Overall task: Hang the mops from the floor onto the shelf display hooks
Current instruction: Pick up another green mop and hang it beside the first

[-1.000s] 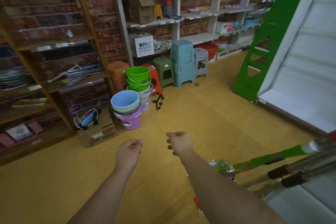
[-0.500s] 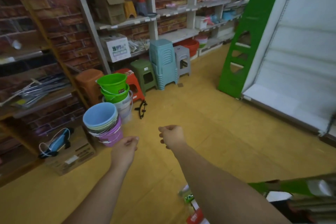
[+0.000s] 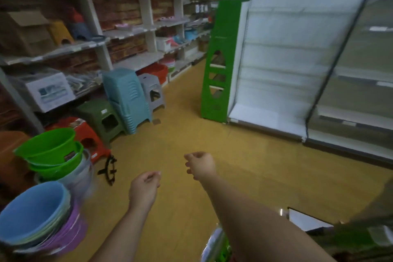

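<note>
Nesting green buckets point(image 3: 47, 151) sit behind stacked blue and purple buckets point(image 3: 32, 217).

No readable text anywhere

The white box point(image 3: 50, 91) on the low shelf at the left edge carries a blue-green printed label, too blurred to read. The green stool point(image 3: 104, 116) and the red stool point(image 3: 83, 132) on the floor each bear a small sticker, and the green bucket point(image 3: 51, 149) a dark one; none is legible.
</note>
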Tool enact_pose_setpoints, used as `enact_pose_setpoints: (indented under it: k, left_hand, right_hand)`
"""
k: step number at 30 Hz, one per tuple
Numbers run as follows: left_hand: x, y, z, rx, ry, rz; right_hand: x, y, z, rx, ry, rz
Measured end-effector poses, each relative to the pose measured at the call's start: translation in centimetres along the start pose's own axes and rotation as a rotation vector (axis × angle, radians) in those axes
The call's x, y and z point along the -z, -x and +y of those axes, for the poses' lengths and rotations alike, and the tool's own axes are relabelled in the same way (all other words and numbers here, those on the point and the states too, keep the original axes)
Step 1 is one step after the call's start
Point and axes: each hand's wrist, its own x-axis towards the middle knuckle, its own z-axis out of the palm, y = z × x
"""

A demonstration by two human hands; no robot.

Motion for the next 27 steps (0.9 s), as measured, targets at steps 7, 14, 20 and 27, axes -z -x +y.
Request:
enact_pose_setpoints:
  k: [7,14,20,27]
  left_hand:
    - [-2.3,-10.7,3.9,-0.085,-0.136,-0.274]
    - [-10.1,-13.3,6.9,-0.172,-0.191,-0.536]
    - [-18.1,-9.1,9.2,-0.265,-0.254,-0.76]
    - [-25.6,-3.2,11.5,-0.446,-0.363,-0.941]
  right_hand:
    - [-0.2,-6.0,-2.7,-0.086,-0.135,0.282]
    - [5.3,-7.7,-2.6,-0.17,-0.29,0.543]
    - [13.2,-6.5,0.3,-0.223,-0.373,0.767]
    - [20.5,-3.1,3.4,-0.251,-0.461,0.956]
